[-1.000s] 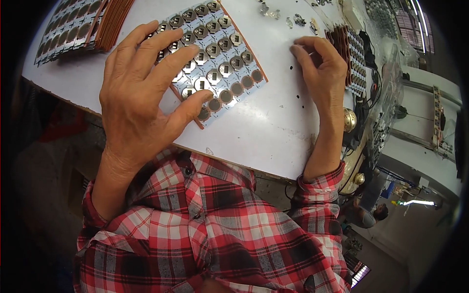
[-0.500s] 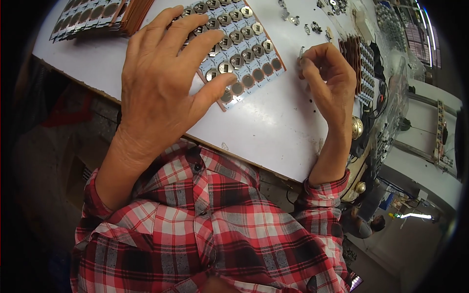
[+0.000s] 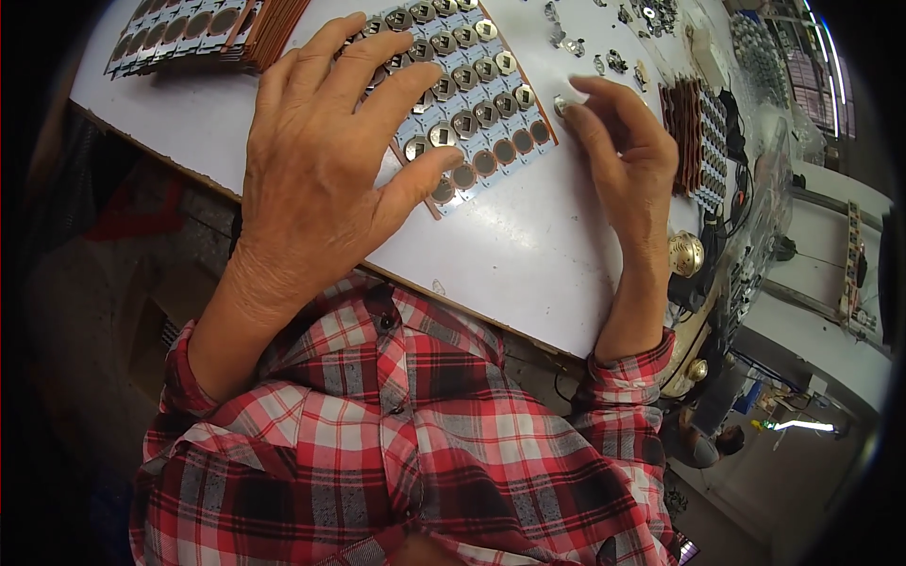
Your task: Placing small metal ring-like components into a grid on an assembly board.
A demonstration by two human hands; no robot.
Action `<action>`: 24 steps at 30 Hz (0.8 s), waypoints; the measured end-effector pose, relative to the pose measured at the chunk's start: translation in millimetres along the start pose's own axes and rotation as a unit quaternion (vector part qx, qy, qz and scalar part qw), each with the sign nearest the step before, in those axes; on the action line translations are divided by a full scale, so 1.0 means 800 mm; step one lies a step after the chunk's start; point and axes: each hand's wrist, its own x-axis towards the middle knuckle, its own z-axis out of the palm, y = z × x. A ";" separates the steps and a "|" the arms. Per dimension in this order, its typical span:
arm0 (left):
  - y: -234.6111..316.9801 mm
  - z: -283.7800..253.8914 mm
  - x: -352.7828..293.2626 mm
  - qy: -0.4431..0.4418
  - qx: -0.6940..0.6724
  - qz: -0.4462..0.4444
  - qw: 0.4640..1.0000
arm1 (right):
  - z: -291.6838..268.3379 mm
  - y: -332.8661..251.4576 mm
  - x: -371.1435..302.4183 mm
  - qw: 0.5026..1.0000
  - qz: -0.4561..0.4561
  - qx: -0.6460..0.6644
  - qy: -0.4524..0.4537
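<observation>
My left hand (image 3: 316, 165) lies spread, palm down, over the left part of a light-blue circuit-board panel (image 3: 466, 195) and holds nothing. Rows of shiny metal clips (image 3: 463, 123) with dark square openings sit on the panel. Its nearest row shows bare round dark pads (image 3: 505, 151), the leftmost partly under my left thumb. Just right of the panel, my right hand (image 3: 628, 156) pinches one small silvery metal clip (image 3: 562, 105) between thumb and fingers. This clip is apart from the panel.
Loose metal clips (image 3: 573, 45) lie scattered beyond my right hand. A stack of similar panels (image 3: 189, 28) stands at the far left, another stack (image 3: 694, 141) at the right. Brass-coloured round knobs (image 3: 686, 254) and cables line the right edge. A person (image 3: 694, 443) is in the background.
My right hand has moved slightly left toward the panel with the clip, its index finger now straighter. My left hand stays spread on the panel; the whole view has shifted a little.
</observation>
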 end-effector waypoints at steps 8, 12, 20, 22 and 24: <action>-0.001 0.003 -0.001 0.010 -0.002 0.008 1.000 | -0.006 -0.009 0.002 0.985 -0.025 -0.158 -0.063; -0.002 0.004 -0.002 0.011 -0.009 0.006 1.000 | -0.021 0.000 0.002 0.993 0.102 -0.035 -0.045; -0.010 0.018 -0.009 0.016 -0.025 0.004 1.000 | -0.028 -0.005 0.002 0.986 0.162 -0.009 -0.045; -0.013 0.017 -0.013 0.015 -0.022 -0.003 1.000 | -0.026 -0.005 0.003 0.989 0.131 0.002 -0.073; -0.014 0.007 -0.008 0.009 -0.039 -0.002 0.999 | -0.029 -0.003 0.002 0.990 0.120 0.005 -0.074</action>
